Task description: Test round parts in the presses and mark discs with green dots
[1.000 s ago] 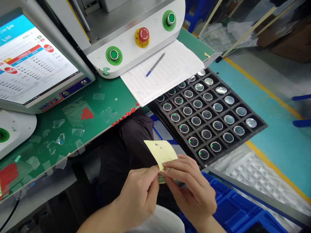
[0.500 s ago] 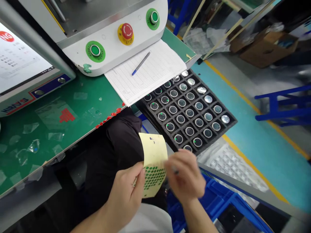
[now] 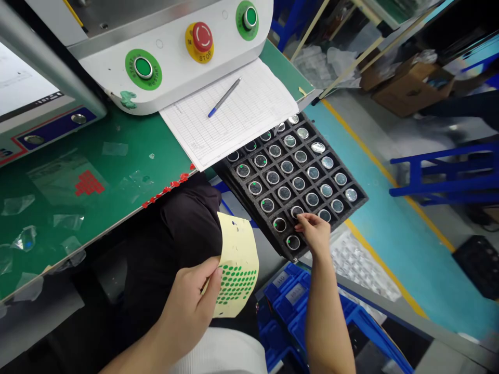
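Nearest, the left hand pinches the edge of a pale yellow backing sheet between thumb and fingers; the paper curls upward, its lower part carrying rows of small green dot stickers over the person's dark lap. Below it sit blue plastic crates with small labels too blurred to read.

The right hand reaches to the near rows of a black foam tray, fingertips pressed together on a round metal-rimmed disc (whether anything sits between the fingertips cannot be told). The tray's square pockets each hold one disc; several of the near ones bear a green dot. The tray overhangs the green bench, with open floor to its right.

Farther back, a ruled form with a blue-tipped pen lies over the tray's far corner. Behind, a white console carries two green buttons and a red button marked "STOP".
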`<state>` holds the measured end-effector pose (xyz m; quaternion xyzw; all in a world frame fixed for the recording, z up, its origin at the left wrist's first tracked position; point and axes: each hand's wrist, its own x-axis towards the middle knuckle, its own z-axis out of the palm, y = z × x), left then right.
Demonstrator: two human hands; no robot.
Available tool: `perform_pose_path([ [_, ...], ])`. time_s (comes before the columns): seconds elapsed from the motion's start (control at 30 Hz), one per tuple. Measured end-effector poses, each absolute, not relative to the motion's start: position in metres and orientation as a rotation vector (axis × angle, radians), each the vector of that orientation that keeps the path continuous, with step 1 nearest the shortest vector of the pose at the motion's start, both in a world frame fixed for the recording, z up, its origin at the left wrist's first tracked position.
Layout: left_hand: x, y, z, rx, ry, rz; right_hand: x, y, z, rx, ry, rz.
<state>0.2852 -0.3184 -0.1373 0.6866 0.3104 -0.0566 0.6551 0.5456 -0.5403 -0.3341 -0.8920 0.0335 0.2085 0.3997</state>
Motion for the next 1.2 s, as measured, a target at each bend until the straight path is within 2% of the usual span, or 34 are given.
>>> perform_pose_path([
  [0.27,0.286,-0.318,-0.139,1.544,0.679,-0.137,0.552,-0.545,-0.342,-2.362,0.018,0.564],
  [0.5,0.278,-0.317,-0.141,1.556,0.706,-0.156,0.557,-0.546,-0.322,-2.47,-0.391,0.375],
  [0.67,0.27,-0.316,-0.144,1.557,0.735,-0.122,0.562,-0.543,-0.307,-2.544,-0.719,0.354],
  [0.9,0.267,-0.315,-0.14,1.405,0.792,-0.005,0.554,-0.523,-0.3,-2.703,-0.779,0.148],
  [1.0,0.266,-0.313,-0.136,1.297,0.828,0.055,0.534,-0.51,-0.276,-2.653,-0.779,0.005],
  [1.1,0.265,-0.314,-0.136,1.276,0.85,0.075,0.491,-0.489,-0.228,-2.504,-0.806,-0.172],
  [1.2,0.266,-0.318,-0.136,1.349,0.875,0.078,0.437,-0.461,-0.176,-2.128,-1.049,-0.192],
])
